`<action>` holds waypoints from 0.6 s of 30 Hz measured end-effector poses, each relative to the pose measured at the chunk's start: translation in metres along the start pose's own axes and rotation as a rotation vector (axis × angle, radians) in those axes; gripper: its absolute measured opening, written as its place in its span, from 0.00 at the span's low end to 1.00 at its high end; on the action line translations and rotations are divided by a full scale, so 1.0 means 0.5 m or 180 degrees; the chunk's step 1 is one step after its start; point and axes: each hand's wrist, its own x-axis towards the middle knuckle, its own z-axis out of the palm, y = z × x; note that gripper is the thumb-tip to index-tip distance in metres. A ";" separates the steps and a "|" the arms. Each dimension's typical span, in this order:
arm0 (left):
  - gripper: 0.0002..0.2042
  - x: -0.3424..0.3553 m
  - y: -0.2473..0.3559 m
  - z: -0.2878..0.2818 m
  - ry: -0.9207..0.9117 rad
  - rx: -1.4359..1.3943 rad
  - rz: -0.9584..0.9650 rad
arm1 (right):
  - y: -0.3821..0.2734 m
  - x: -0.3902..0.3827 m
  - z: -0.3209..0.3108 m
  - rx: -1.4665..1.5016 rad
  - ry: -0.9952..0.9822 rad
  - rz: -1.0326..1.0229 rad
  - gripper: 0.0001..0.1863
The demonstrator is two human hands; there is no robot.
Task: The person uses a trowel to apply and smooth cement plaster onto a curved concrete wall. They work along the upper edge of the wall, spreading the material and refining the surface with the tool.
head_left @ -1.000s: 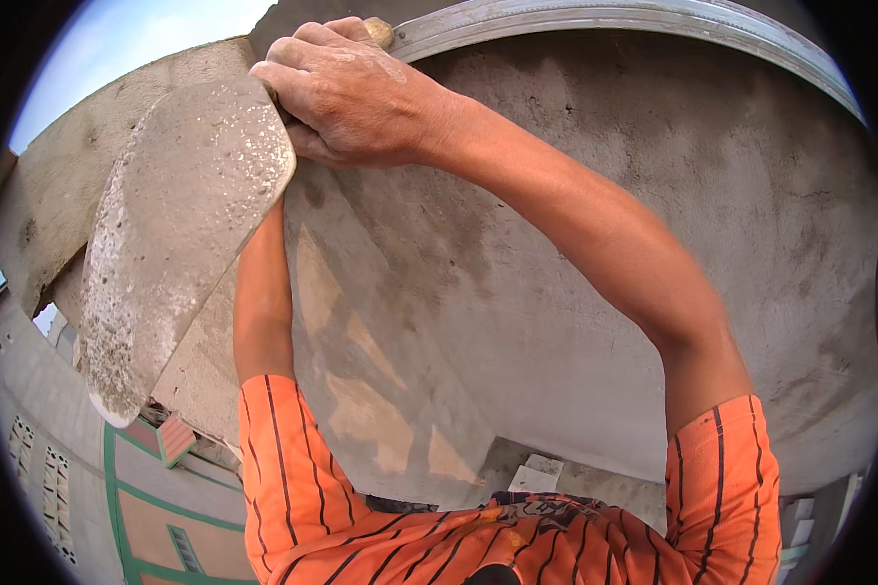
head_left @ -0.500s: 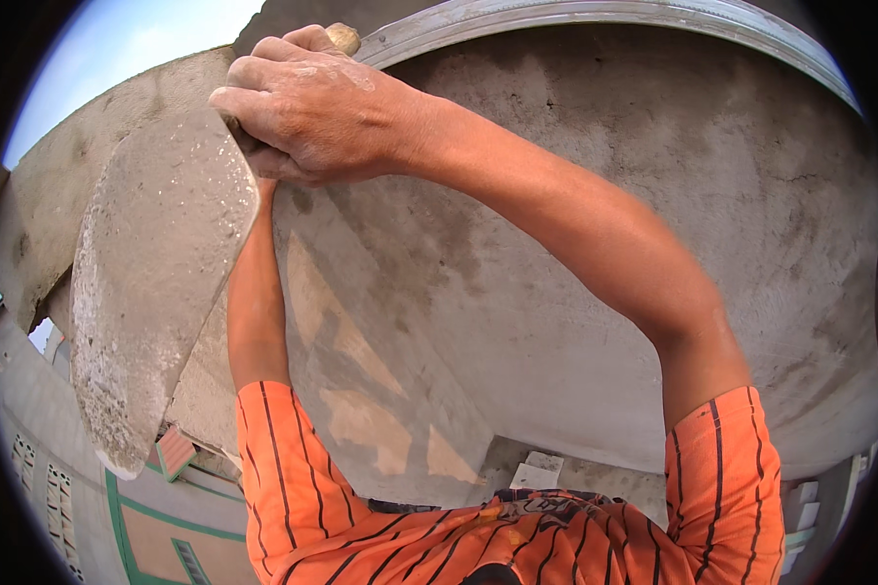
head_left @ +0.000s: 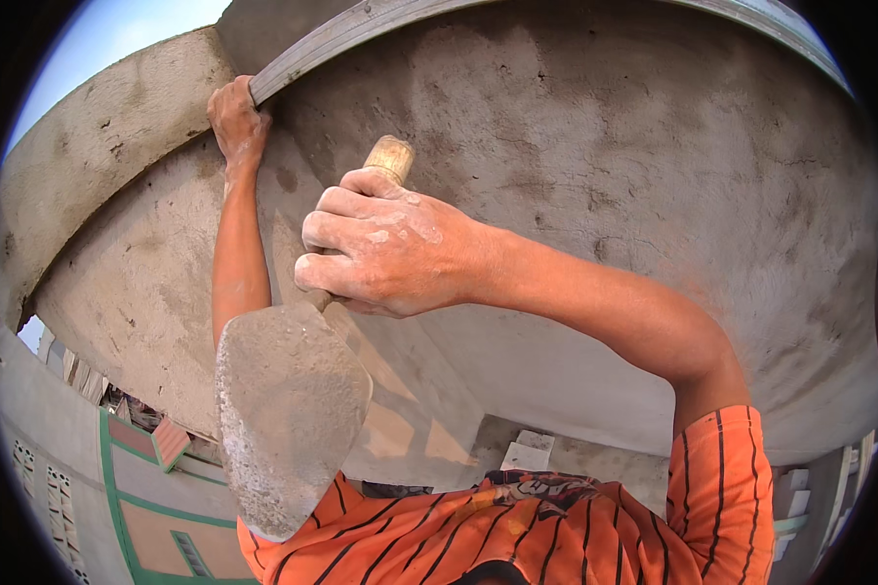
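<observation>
My right hand is wrapped round the wooden handle of a trowel. The trowel's broad metal blade, smeared with grey mortar, hangs down in front of my left upper arm and sleeve. Higher up and to the left, my left hand is closed round the left end of a long metal straightedge, which lies along the top of the plastered surface. Its fingertips are partly hidden. The two hands are apart.
A large grey plastered surface with damp, darker patches spreads behind my arms. At the left is a rough concrete edge. Below lie a green-trimmed building and pale blocks.
My right hand has moved down and right with the trowel, away from the left hand. The left hand, hidden behind it before, now shows at the straightedge's end.
</observation>
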 end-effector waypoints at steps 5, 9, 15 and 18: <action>0.24 0.012 0.053 0.055 0.0114 -0.0075 0.0057 | -0.140 -0.376 0.049 0.0509 -0.1366 0.2014 0.19; 0.24 0.013 0.039 0.030 0.0044 -0.0068 -0.0034 | -0.324 -0.599 0.098 0.1429 -0.2195 0.3590 0.19; 0.22 0.012 0.038 0.038 0.0036 0.0100 0.0013 | -0.476 -0.721 0.063 0.1331 -0.2075 0.4302 0.14; 0.23 0.016 0.043 0.045 0.0074 0.0032 0.0001 | -0.506 -0.748 0.035 0.1193 -0.2105 0.4621 0.15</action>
